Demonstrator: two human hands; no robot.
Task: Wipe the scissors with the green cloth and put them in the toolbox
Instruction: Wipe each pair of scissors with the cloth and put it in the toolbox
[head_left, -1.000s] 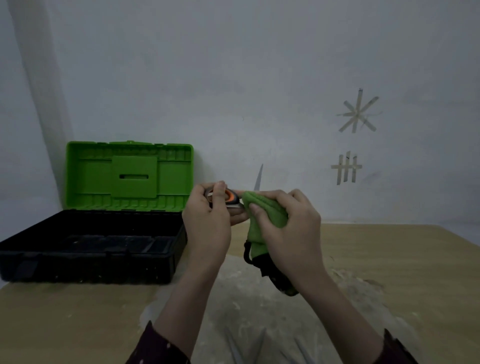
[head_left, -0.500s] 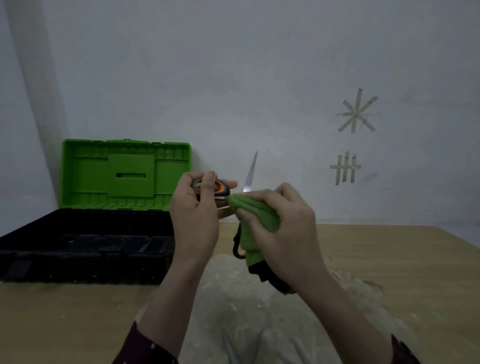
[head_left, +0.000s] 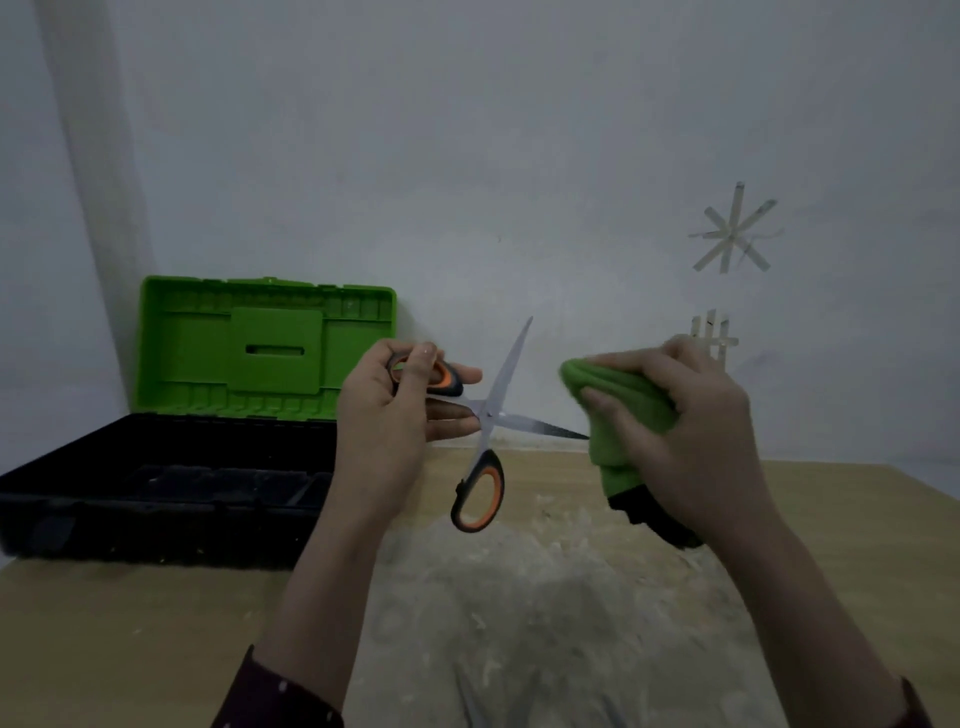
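Step in hand: wiping. I judge the task to be in its 1st stage, with stowage not yet begun.

Left hand (head_left: 387, 415): closed around 1 handle loop of the scissors (head_left: 488, 415), holding them in the air above the worktop (head_left: 130, 623). The scissors are spread wide. 1 blade points up toward the wall; the other points right, and its tip meets the green cloth (head_left: 618, 410). The 2nd handle loop hangs free below the pivot, with no finger in it.

Right hand (head_left: 685, 441): closed around the bunched green cloth. The cloth touches only the tip of the right-pointing blade; I cannot tell whether it pinches the tip or merely rests against it.

Toolbox (head_left: 171, 483): on the worktop to the left, lid standing open, black tray exposed. It sits well apart from the scissors, behind and beside my left forearm. A pale dusty patch covers the worktop in front of me.

Next move, as I judge it:
1. Bring the cloth onto the upward blade and wipe from pivot to tip, keeping fingers off the edge.
2. Close the blades before carrying.
3. Carry the scissors left and lay them in the tray.

Risk: open blades and a loose lower handle can swing.
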